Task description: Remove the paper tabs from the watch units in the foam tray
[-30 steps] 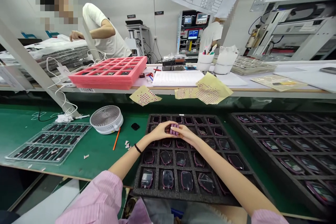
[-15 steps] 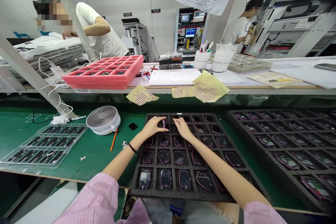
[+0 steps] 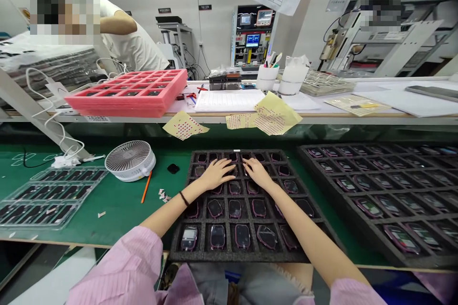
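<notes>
A black foam tray (image 3: 229,256) lies before me, its compartments holding watch-like pieces with dark screens and purple frames, such as this watch-like piece (image 3: 242,236). My left hand (image 3: 215,175) is over the second row from the back, fingers spread, with no piece seen in its grasp. Close to its right, my right hand (image 3: 258,174) hovers over or touches the same part of the tray; its fingers are apart and point to the far side. The hands cover some compartments, so fingertip contact with the pieces there cannot be made out.
Another foam tray (image 3: 352,205) of similar pieces stands to the right. On the left are a white fan (image 3: 129,158), an orange stick (image 3: 146,188), a small black piece (image 3: 173,168) and clear plastic trays (image 3: 66,190). A pink foam tray (image 3: 125,105) rests on the shelf; a person leans behind it.
My left hand has left the purple-framed piece between its thumb and finger and shifted right, fingers now spread. My right hand's fingers have loosened from a pinch. The camera view has turned slightly right.
</notes>
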The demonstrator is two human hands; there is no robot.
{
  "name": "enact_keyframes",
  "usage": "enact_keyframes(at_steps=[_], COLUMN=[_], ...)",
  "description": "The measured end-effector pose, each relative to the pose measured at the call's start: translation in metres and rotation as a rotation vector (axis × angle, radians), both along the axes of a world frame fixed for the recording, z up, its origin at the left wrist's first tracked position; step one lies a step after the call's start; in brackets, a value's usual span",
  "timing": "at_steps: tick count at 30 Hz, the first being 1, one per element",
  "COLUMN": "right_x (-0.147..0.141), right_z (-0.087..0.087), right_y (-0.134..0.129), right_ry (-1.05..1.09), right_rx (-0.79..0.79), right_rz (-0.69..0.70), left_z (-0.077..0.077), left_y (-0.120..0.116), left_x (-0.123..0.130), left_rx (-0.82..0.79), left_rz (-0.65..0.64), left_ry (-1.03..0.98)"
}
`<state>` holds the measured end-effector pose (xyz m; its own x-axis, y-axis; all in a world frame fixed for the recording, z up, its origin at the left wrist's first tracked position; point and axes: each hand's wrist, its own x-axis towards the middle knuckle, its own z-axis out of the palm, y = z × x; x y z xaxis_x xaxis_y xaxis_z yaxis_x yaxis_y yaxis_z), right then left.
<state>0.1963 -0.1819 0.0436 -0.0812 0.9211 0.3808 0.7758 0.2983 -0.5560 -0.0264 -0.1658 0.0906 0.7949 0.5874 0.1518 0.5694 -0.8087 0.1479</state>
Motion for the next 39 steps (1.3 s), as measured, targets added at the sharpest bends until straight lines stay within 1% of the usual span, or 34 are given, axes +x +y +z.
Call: enact_keyframes(at_steps=[4, 6, 8, 10, 13, 16, 18, 20, 22, 24, 25, 27, 29, 32, 35, 39], right_x=[-0.006, -0.014, -0.025, -0.036, -0.047, -0.049, -0.048, -0.045, -0.042, -0.038, -0.036, -0.033, -0.032, -0.031, -0.031, -0.026], right_z=[0.007, 0.008, 0.006, 0.003, -0.002, 0.000, 0.002, 0.003, 0.003, 0.002, 0.001, 0.000, -0.001, -0.002, -0.001, 0.004], right_y=[-0.011, -0.015, -0.018, -0.021, -0.025, -0.028, -0.028, -0.025, -0.020, -0.013, -0.010, -0.005, -0.003, -0.003, -0.005, -0.008], right_ry=[-0.113, -0.148, -0.210, -0.283, -0.341, -0.358, -0.345, -0.307, -0.271, -0.270, -0.280, -0.302, -0.311, -0.305, -0.270, -0.202], right_rx=[0.047, 0.062, 0.059, 0.027, -0.049, -0.098, -0.107, -0.102, -0.103, -0.128, -0.144, -0.167, -0.171, -0.167, -0.157, -0.132], right_rz=[0.040, 0.077, 0.163, 0.261, 0.330, 0.335, 0.324, 0.268, 0.174, 0.103, 0.090, 0.093, 0.107, 0.120, 0.124, 0.105], left_z=[0.021, 0.028, 0.031, 0.031, 0.030, 0.030, 0.030, 0.029, 0.030, 0.031, 0.032, 0.032, 0.031, 0.028, 0.027, 0.030], left_y=[-0.016, -0.024, -0.030, -0.034, -0.034, -0.028, -0.024, -0.021, -0.019, -0.020, -0.020, -0.020, -0.019, -0.016, -0.016, -0.016], left_x=[-0.061, -0.089, -0.107, -0.113, -0.107, -0.101, -0.103, -0.106, -0.105, -0.097, -0.091, -0.075, -0.060, -0.046, -0.041, -0.042], left_rx=[-0.101, -0.168, -0.225, -0.264, -0.265, -0.248, -0.263, -0.303, -0.350, -0.384, -0.392, -0.399, -0.390, -0.368, -0.352, -0.355], left_rz=[0.099, 0.114, 0.135, 0.170, 0.194, 0.142, 0.097, 0.081, 0.081, 0.062, 0.041, -0.030, -0.102, -0.164, -0.174, -0.133], left_ry=[0.051, 0.105, 0.129, 0.132, 0.149, 0.156, 0.110, 0.000, -0.153, -0.274, -0.295, -0.254, -0.138, 0.034, 0.121, 0.090])
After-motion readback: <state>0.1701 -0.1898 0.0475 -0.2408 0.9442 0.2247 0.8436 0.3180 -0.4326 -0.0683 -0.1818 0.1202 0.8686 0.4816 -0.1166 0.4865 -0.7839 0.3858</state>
